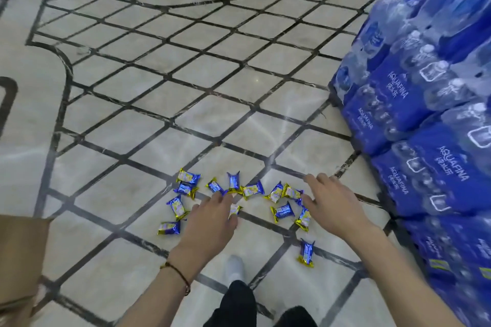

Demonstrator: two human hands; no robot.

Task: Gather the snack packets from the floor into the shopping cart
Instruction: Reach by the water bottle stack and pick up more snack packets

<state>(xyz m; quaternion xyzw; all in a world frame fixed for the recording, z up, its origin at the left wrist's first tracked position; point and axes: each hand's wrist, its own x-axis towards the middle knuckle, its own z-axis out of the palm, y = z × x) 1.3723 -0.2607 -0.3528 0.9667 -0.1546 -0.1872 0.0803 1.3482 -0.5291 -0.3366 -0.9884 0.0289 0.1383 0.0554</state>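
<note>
Several small blue-and-gold snack packets (pixel 252 190) lie scattered on the marble floor in the lower middle of the head view. One packet (pixel 307 252) lies apart, nearer to me on the right. My left hand (pixel 210 218) reaches down among them, fingers spread, with one packet (pixel 235 209) just under its fingers. My right hand (pixel 329 204) hovers flat and spread over the right side of the cluster, its fingertips near a packet (pixel 292 192). No shopping cart is in sight.
Stacked blue shrink-wrapped packs of water bottles (pixel 425 114) rise along the right side. A brown cardboard box (pixel 21 260) stands at the lower left. My shoe (pixel 233 267) and dark trouser leg are below the hands. Shelving shows blurred at the top left.
</note>
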